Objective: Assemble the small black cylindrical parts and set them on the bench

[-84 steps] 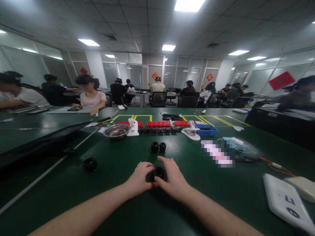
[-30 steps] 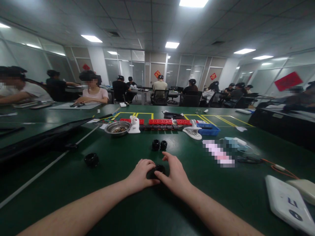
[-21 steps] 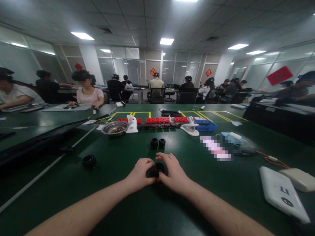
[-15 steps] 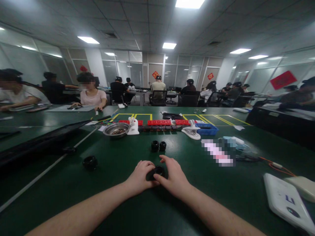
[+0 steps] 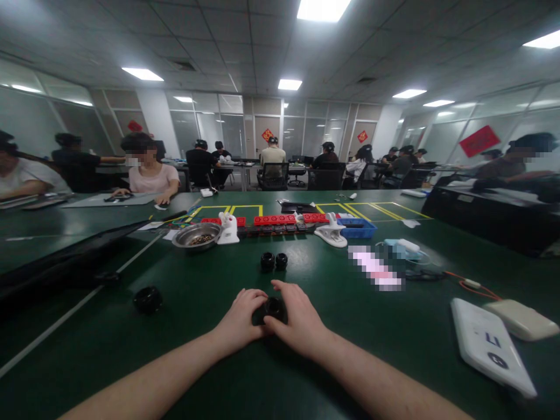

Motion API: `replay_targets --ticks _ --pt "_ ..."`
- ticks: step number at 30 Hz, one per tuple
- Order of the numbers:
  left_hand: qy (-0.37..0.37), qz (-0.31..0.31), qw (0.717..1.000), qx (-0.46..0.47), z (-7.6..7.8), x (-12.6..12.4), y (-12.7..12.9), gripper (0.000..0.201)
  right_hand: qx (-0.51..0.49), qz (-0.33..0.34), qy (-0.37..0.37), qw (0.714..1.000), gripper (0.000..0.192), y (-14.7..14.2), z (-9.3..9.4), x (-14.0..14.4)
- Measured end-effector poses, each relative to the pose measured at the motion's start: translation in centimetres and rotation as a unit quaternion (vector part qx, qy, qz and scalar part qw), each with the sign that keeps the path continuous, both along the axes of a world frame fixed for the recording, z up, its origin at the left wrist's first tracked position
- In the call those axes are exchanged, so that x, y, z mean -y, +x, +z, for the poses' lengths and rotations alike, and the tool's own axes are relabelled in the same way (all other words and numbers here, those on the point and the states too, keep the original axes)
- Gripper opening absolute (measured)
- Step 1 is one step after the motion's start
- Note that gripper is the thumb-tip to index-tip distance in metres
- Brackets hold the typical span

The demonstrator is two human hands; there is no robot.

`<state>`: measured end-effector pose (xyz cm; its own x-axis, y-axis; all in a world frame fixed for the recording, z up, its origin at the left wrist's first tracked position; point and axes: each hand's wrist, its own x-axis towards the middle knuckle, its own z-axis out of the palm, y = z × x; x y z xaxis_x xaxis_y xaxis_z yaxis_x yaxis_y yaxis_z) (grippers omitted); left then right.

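A short black part, round with a hole in its top [image 5: 273,305], stands on the green table between my two hands. My left hand [image 5: 243,317] curves round its left side, thumb and fingers against it. From the right, my right hand [image 5: 299,319] holds it too, the thumb across its near side and the forefinger arched beyond it. Just past my hands, two similar black round parts [image 5: 274,261] stand side by side. Another, larger-looking black round part [image 5: 147,299] lies apart on the left. My fingers hide some of the held part.
Further back are a metal bowl [image 5: 196,235] of small pieces, two white clamps [image 5: 331,233], red trays [image 5: 275,219] and a blue bin [image 5: 361,228]. A white device [image 5: 490,344] lies right, a long black object [image 5: 65,256] left. Co-workers sit around.
The whole view has shifted slightly, so things appear further left. My hands stay round the same black part, with little change in their grip.
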<state>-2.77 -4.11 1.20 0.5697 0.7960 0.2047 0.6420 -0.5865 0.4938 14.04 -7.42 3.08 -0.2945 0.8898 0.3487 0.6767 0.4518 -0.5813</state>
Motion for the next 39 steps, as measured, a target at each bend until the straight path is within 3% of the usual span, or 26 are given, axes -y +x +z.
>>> replay_targets --ticks 6,13,22,26,31,36,39 --pt "-0.003 0.005 1.0 0.009 0.2 0.3 0.0 0.031 -0.007 -0.036 -0.009 0.999 0.056 -0.4 -0.7 -0.3" --pt "-0.004 -0.002 1.0 0.006 0.0 0.1 0.0 0.035 -0.017 0.041 -0.003 0.999 0.062 0.0 0.0 0.1" --pt "0.007 -0.013 1.0 -0.002 -0.3 -0.2 0.0 0.037 -0.004 -0.03 -0.016 0.999 0.063 -0.1 -0.3 -0.1" --pt "0.003 -0.021 1.0 -0.008 -0.6 -0.3 -0.2 0.039 0.0 -0.008 -0.036 0.999 0.059 -0.1 -0.2 -0.2" --pt "-0.012 -0.018 1.0 -0.002 -0.6 -0.2 -0.4 0.037 0.012 0.051 -0.097 0.994 0.073 0.6 -0.2 -0.8" --pt "-0.004 0.018 1.0 0.016 -0.5 -0.2 -0.5 0.061 -0.014 0.062 -0.122 0.99 0.075 1.3 -1.1 -1.8" --pt "0.069 0.048 0.995 0.059 0.6 0.9 -0.7 0.064 -0.026 0.058 -0.113 0.992 0.075 1.2 -1.8 -2.2"
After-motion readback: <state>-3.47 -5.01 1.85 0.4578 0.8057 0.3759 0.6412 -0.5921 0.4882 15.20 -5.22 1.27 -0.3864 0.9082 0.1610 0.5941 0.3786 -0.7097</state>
